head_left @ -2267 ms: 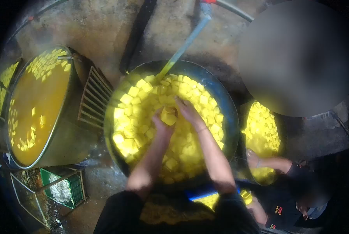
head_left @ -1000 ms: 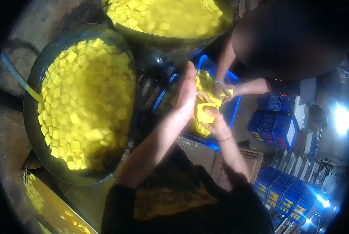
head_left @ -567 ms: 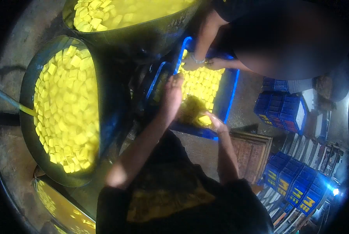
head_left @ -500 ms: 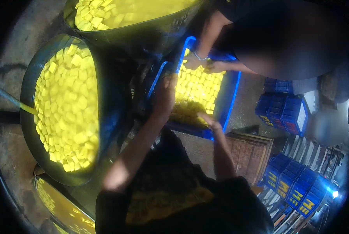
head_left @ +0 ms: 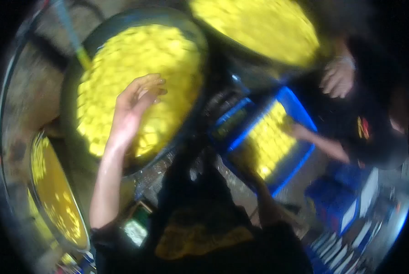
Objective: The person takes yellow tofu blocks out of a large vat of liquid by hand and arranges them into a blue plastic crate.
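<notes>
My left hand is over the big round vat at the left, its fingers loosely curved and apart, with nothing visible in them. Below it lie many small yellow blocks that look like tofu, in yellow liquid. Close to the near edge of a blue plastic crate is my right hand, dark and blurred, so its fingers do not show clearly. Inside the crate sit rows of yellow blocks.
A co-worker's hand reaches into the crate from the right; the other hand hangs above. A second vat of yellow blocks stands behind. At lower left is a pan of yellow liquid. Blue crates are stacked at right.
My left hand has left the blue crate and moved left over the vat. The view has turned. One of the co-worker's hands has come out of the crate.
</notes>
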`<state>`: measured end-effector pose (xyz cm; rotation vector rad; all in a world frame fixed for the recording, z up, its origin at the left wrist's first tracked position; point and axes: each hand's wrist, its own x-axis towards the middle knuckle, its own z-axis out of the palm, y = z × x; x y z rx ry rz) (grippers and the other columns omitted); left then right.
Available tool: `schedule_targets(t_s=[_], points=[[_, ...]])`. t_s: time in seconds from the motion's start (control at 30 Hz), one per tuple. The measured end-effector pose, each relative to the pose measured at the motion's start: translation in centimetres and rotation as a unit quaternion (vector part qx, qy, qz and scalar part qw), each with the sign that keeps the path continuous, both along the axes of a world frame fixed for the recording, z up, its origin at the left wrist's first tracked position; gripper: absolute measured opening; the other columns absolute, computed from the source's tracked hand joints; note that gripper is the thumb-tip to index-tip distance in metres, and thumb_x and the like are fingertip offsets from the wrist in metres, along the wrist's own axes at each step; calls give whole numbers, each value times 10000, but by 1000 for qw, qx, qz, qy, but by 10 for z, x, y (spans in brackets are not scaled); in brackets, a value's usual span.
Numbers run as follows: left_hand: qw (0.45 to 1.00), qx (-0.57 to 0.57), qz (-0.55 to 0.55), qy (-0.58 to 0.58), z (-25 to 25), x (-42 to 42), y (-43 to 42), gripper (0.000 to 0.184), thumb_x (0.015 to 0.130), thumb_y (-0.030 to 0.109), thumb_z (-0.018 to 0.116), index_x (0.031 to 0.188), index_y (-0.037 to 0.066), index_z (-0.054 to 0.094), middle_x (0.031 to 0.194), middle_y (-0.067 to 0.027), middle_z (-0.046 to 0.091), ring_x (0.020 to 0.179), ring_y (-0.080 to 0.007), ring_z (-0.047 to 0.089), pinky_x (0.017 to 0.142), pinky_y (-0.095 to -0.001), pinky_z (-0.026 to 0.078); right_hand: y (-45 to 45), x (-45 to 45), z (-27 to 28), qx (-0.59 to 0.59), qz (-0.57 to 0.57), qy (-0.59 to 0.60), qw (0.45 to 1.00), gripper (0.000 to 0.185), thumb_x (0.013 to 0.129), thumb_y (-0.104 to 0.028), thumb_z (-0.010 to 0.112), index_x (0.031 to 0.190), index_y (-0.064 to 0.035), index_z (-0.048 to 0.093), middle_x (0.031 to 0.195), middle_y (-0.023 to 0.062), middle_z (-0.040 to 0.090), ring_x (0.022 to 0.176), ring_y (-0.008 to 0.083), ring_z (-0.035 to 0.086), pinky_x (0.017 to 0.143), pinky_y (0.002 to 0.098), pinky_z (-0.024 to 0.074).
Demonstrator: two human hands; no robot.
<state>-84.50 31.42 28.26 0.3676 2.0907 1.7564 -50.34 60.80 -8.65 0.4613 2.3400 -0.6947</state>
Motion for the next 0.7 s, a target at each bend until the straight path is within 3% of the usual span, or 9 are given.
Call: schedule_targets(t_s=[0.1,0.2,0.33,0.37,0.43,0.47,0.57,0.63,0.7], points=[[985,-157,-4,69,-13,-27,-64,342,902,117,535,1233,29,540,1151,-97,610,1021,-221,601,896,-326,464,19,-24,27,51,-68,7,996,388,858,-245,635,1196,-64,584,940,115,658,882,220,627,815,329,469],[967,-228,-108,28,-65,-33,-103,338,862,181,634,1176,67,580,1150,-120,612,1027,-226,596,887,-341,484,6,-127,142,-4,-238,330,914,373,845,-203,657,1180,-53,590,869,113,674,812,218,652,754,320,505],[892,-354,-237,152,-129,-13,-93,339,878,308,604,1108,59,604,1135,-134,612,1008,-260,596,851,-379,496,-99,-274,329,-88,28,507,857,278,789,-16,669,1065,-45,648,863,100,658,743,152,627,711,274,506],[830,-411,-300,229,-158,-16,-88,336,893,320,573,1102,59,608,1113,-135,621,988,-274,602,832,-387,495,-122,-303,335,-110,122,498,851,259,802,-56,665,1061,-59,657,917,136,665,756,243,662,702,314,528],[947,-278,-158,23,-227,-20,-86,289,917,282,519,1044,48,632,1033,-146,646,943,-293,616,783,-404,486,-160,-358,306,-89,295,380,872,339,808,-119,634,1143,-75,613,1094,158,635,1015,340,599,890,392,478],[950,-275,-150,22,-218,-21,-87,289,917,282,519,1044,48,632,1033,-146,646,943,-293,616,783,-404,486,-172,-388,278,-59,371,365,852,392,791,-107,626,1181,-86,589,1155,149,610,1093,329,557,935,409,445],[849,-390,-261,244,-210,-29,-98,293,947,235,445,1082,23,594,1055,-204,585,997,-299,563,872,-421,436,-204,-430,233,35,471,281,836,411,777,-112,636,1185,-87,590,1159,138,609,1093,322,557,925,405,454],[951,-220,-172,135,-255,-41,-102,307,921,229,477,1136,26,558,1038,-185,577,1001,-305,548,859,-432,440,-214,-443,217,105,541,176,816,374,777,-112,645,1149,-80,620,1170,139,608,1106,317,551,922,416,454],[993,6,-39,-114,-218,-34,-116,271,815,243,603,970,26,647,991,-200,643,904,-352,610,813,-431,474,-218,-453,212,113,508,112,847,341,780,-119,650,1118,-81,639,1189,136,603,1124,307,546,939,406,450]])
